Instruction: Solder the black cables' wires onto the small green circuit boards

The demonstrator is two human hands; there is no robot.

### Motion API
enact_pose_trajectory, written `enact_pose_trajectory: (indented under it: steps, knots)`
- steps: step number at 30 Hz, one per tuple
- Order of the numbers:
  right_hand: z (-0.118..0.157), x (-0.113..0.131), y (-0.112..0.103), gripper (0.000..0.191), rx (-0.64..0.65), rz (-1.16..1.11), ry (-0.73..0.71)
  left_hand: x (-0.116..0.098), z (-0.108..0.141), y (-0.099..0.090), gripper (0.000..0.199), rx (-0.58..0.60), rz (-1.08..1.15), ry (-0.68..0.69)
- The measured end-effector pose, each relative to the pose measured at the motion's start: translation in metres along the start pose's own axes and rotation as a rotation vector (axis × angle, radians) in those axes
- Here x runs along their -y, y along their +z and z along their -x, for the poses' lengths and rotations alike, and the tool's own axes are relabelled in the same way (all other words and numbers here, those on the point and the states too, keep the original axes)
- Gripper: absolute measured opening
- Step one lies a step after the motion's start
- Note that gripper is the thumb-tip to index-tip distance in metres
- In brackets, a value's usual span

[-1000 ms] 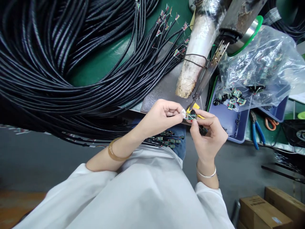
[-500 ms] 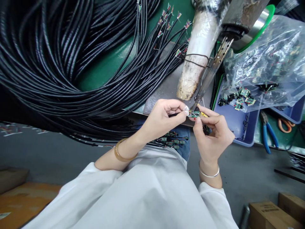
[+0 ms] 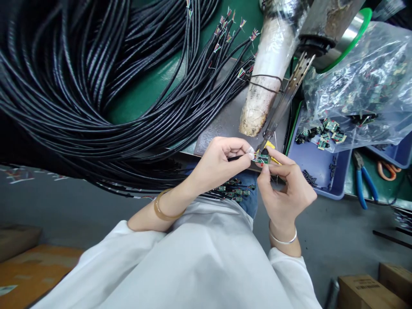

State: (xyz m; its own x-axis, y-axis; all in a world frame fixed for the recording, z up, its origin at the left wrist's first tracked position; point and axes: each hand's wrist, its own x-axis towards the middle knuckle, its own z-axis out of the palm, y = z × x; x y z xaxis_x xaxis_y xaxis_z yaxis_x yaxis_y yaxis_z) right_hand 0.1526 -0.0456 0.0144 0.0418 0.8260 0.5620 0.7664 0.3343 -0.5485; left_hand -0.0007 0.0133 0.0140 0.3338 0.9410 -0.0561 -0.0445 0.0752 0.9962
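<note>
My left hand (image 3: 227,156) is closed, thumb and fingers pinching the end of a black cable (image 3: 237,157), with a white covering on a fingertip. Its thin wires meet one end of a small green circuit board (image 3: 262,159) with a red part on its edge. My right hand (image 3: 285,180) pinches the board's other side between thumb and fingers. A thin yellow piece (image 3: 276,161) shows by those fingers; I cannot tell what it is. Just above the board is the soldering iron's (image 3: 280,109) lower end; whether its tip touches is unclear.
Bundled black cables (image 3: 144,124) with stripped ends cover the left bench. A white wrapped tube (image 3: 262,86) hangs beside the iron. At right are a blue tray (image 3: 341,184), a plastic bag (image 3: 360,81) of boards, pliers (image 3: 363,180) and orange-handled scissors (image 3: 386,170). Finished-looking cable ends (image 3: 236,191) lie over my lap.
Both hands and the board have shifted slightly down, away from the iron's shaft. My right thumb has drawn a little left, and more of the board and the yellow piece shows.
</note>
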Motion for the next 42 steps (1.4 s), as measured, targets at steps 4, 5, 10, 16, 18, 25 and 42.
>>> enact_pose_trajectory:
  steps: [4,5,10,16,18,25,42]
  knots:
    - [0.000,-0.004,-0.001,0.013,0.028,-0.109,0.075,0.000,0.002,-0.002,0.013,0.021,0.012,-0.005]
    - [-0.001,-0.005,-0.002,0.013,0.035,-0.140,0.094,-0.001,0.002,-0.002,0.013,0.031,0.020,-0.008]
    - [-0.005,-0.007,-0.002,0.011,0.035,-0.139,0.068,-0.001,0.001,-0.001,0.015,0.012,0.026,0.012]
    - [-0.006,-0.005,-0.002,0.012,0.031,-0.180,0.086,0.001,0.000,0.001,0.014,-0.020,0.017,0.056]
    - [-0.005,-0.006,-0.002,0.009,0.059,-0.220,0.145,0.001,0.000,0.001,0.016,-0.005,0.019,0.031]
    - [-0.005,-0.010,-0.002,0.007,0.077,-0.214,0.176,0.002,-0.001,-0.005,0.013,0.067,-0.002,-0.004]
    - [-0.013,-0.005,-0.004,0.016,0.047,-0.037,-0.086,-0.001,-0.004,-0.006,0.009,0.026,-0.008,0.005]
